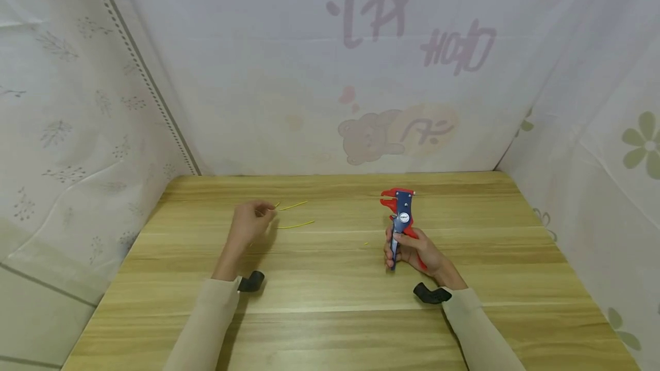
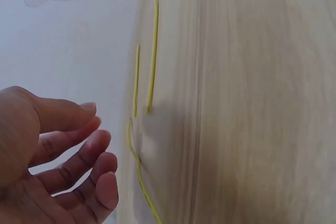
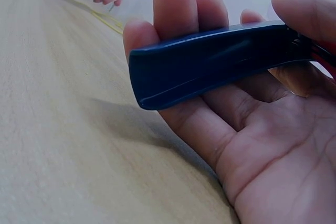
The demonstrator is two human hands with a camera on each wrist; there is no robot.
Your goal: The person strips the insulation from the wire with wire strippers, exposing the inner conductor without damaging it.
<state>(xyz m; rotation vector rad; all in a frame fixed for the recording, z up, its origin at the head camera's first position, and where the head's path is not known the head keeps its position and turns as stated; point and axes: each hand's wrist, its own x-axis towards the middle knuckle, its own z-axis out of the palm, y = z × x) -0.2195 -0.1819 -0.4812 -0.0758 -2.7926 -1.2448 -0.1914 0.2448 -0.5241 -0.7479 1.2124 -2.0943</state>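
Observation:
My right hand (image 1: 415,251) grips a wire stripper (image 1: 404,210) with blue body and red jaws and handle. Its jaw end points away from me, above the table. In the right wrist view, fingers curl around its dark blue handle (image 3: 210,61). My left hand (image 1: 252,221) hovers over the left of the table, fingers loosely bent. Nothing shows between thumb and fingers in the left wrist view. Beside them lie several yellow wires: a straight wire (image 2: 153,56), a shorter wire (image 2: 136,80) and a bent wire (image 2: 140,174). Two wires also show in the head view, including the nearer wire (image 1: 296,225).
A tiny yellow scrap (image 1: 366,243) lies on the wooden table (image 1: 319,279) between the hands. Printed cloth (image 1: 289,73) hangs behind the table and at both sides. Black wrist pieces (image 1: 432,293) stick out from the sleeves near the tabletop.

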